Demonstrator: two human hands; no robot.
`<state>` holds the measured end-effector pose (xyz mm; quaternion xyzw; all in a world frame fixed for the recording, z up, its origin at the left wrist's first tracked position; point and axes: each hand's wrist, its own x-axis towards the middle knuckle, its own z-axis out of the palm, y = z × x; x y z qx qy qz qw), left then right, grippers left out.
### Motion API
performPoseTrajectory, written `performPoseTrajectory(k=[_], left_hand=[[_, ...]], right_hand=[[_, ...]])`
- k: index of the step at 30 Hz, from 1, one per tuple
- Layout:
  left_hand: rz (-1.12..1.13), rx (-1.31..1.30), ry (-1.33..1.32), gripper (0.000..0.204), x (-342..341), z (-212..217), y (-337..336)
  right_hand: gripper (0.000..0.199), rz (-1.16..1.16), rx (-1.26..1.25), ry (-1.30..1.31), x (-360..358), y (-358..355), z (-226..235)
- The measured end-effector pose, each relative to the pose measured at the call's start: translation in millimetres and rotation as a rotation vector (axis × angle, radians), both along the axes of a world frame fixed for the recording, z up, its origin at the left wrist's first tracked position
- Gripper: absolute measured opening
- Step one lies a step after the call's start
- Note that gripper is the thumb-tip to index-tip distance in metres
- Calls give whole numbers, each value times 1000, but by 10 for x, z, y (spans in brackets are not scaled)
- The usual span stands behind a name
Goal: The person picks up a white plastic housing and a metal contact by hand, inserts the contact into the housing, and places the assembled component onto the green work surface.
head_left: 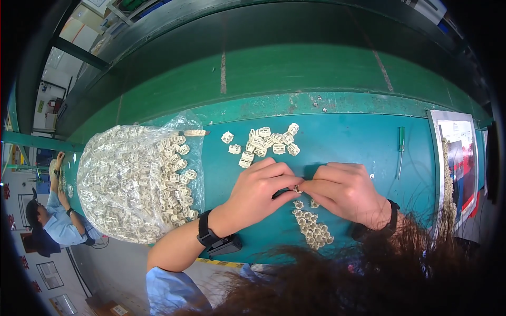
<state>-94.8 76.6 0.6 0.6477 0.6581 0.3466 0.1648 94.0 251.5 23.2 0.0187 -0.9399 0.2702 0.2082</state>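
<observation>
My left hand and my right hand meet over the middle of the green work mat, fingertips pinched together. Between them shows a small part, mostly covered by the fingers; both hands appear to grip it. Just below the fingertips lies a cluster of small, round, cream-coloured cup-like pieces. Beyond my left hand is a loose group of cream plastic housings. A big clear plastic bag full of similar housings lies to the left, its mouth facing my left forearm.
A green-handled screwdriver lies at the right. Beyond it stands a framed sheet with a row of small parts along it. A green conveyor belt runs past the far edge. Another person works at the far left.
</observation>
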Motion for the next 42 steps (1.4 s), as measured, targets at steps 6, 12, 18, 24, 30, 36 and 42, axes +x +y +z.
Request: performPoseTrajectory(k=[6,12,18,24,30,36,42], left_hand=[[-1,-16,-2,29,0,10,-2],[6,115,37,32,6,-24,-19],[56,80,360,42,67,95,0],[26,131,489,47,47,96,10],[48,151,380,45,25,95,-25],[49,95,294,38,18,85,-47],[35,86,162,34,50,94,-41]], right_hand=[[20,-38,-36,39,18,69,24],[17,-61,-99,-5,51,156,87],[14,-97,-146,-53,71,252,39],[12,-126,-135,-148,65,244,11],[14,-123,-147,-187,59,224,22],[16,-130,-181,-190,15,106,-60],[18,-242,-321,-423,-98,113,64]])
